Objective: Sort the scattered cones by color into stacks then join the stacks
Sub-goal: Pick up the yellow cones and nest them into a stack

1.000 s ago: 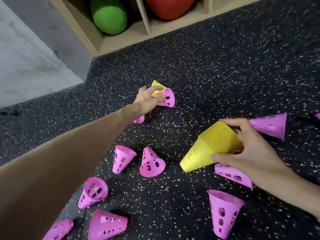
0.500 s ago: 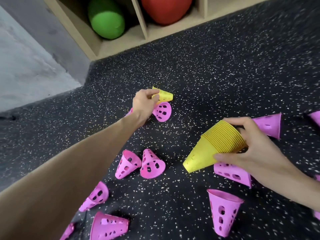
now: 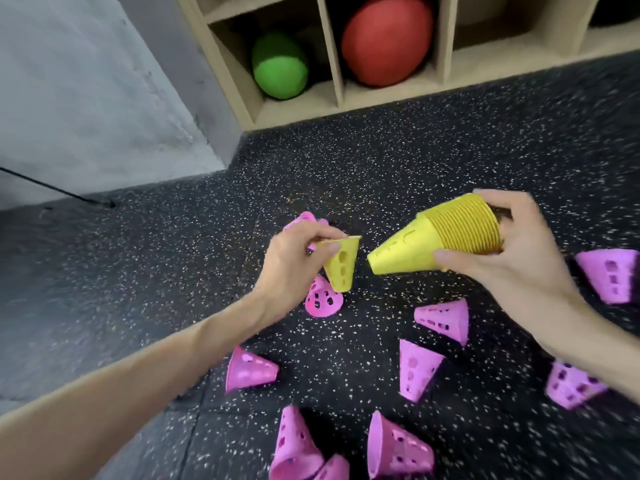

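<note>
Two bare forearms are seen, one entering from the near left and one from the near right. No sleeve is worn on either as far as the picture's edge; both are uncovered from the edge to the wrist. The left hand [image 3: 294, 268] is bare, with no glove, ring or band to be made out on it, and short, unpainted nails are shown on the thumb and forefinger. The right hand [image 3: 516, 258] is likewise ungloved, and no watch or bracelet is seen at its wrist. Tendons are faintly marked along the left wrist. The edges of both arms are softened by motion blur.
</note>
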